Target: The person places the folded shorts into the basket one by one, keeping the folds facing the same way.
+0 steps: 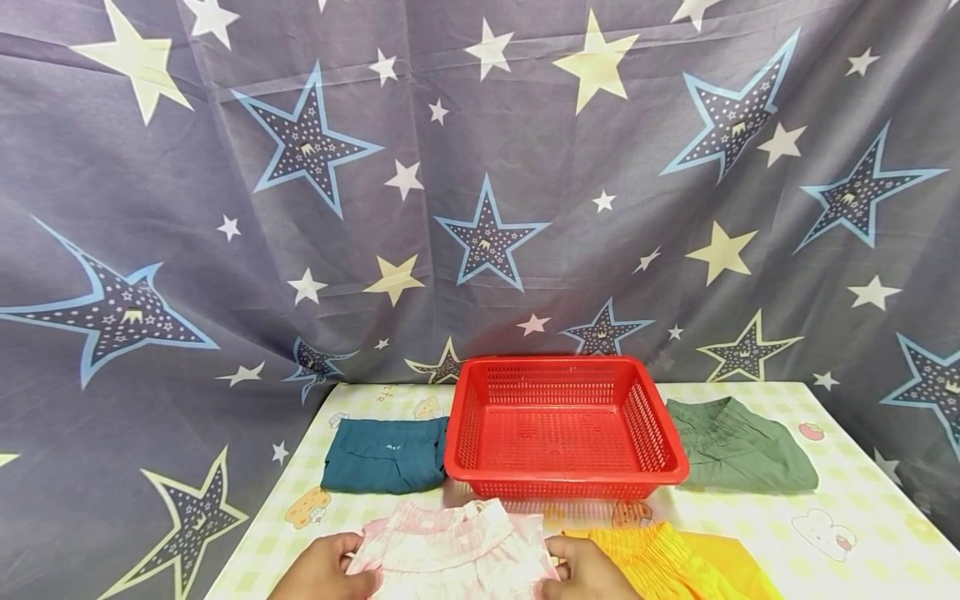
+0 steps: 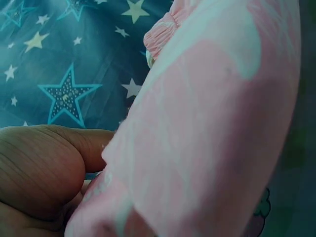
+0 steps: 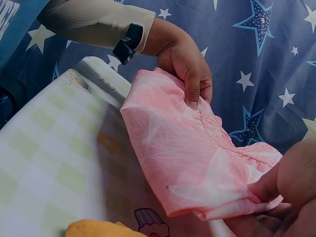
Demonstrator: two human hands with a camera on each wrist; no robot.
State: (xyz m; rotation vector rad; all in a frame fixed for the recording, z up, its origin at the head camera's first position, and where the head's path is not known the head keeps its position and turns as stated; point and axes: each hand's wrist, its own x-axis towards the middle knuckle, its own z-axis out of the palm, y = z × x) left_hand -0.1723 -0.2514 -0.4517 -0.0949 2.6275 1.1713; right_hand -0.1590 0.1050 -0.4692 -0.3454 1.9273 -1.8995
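A folded pink-and-white garment (image 1: 456,557) with a gathered elastic waistband is held up between both hands at the table's near side. My left hand (image 1: 328,570) pinches its left edge, thumb on the near face. At the opposite edge, my right hand (image 1: 588,573) grips the cloth between thumb and fingers. In the right wrist view the garment (image 3: 182,148) is stretched between the two hands, raised over the tabletop. The left wrist view shows the pink cloth close up, covering most of my left fingers.
A red plastic basket (image 1: 566,485) stands at the table's back middle. Left of it lies a folded teal garment (image 1: 386,457), right of it a green elastic-waisted garment (image 1: 742,450). A yellow garment (image 1: 667,560) lies near my right hand. A star-patterned curtain (image 1: 480,325) hangs behind the checked tablecloth (image 1: 862,517).
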